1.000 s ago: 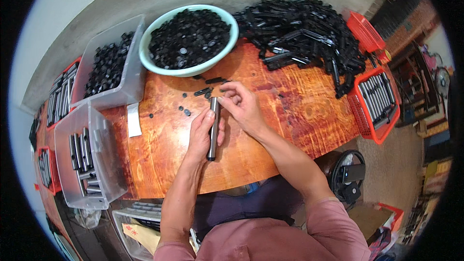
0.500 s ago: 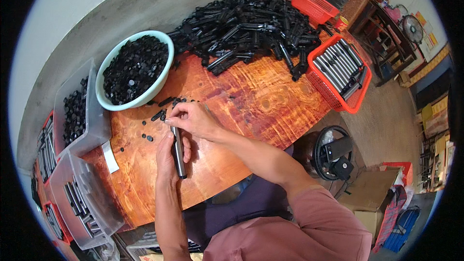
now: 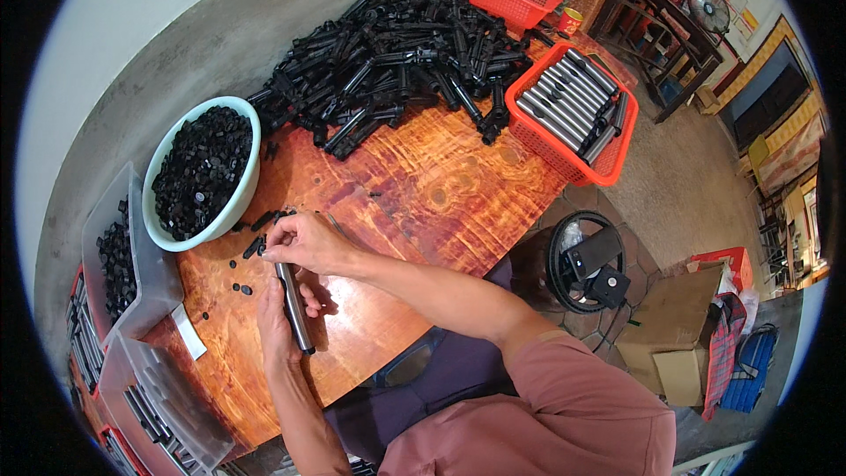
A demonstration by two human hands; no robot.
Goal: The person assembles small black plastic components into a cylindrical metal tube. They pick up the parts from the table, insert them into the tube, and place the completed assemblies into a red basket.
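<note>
My left hand (image 3: 275, 322) is wrapped round a silver metal tube with black ends (image 3: 295, 308), held aslant over the table. At the tube's upper end the fingers of my right hand (image 3: 304, 242) are pinched together; whatever lies between them is too small or hidden to make out. Several small black pieces (image 3: 243, 289) are scattered on the wood to the left of my hands. Longer black pieces (image 3: 262, 220) lie just beyond my right hand. Farther left stands a pale blue bowl (image 3: 251, 178) full of small black parts.
A big heap of black tubular parts (image 3: 397, 66) covers the back of the wooden table (image 3: 423, 176). Silver tubes fill a red basket (image 3: 551, 159) at the right; another red basket (image 3: 511, 0) stands behind. Clear plastic bins (image 3: 161, 286) and a white strip (image 3: 189, 332) are at the left.
The whole view has swung, so the table and baskets sit farther left in it. My left hand still grips the tube, and my right fingers stay at its upper end.
</note>
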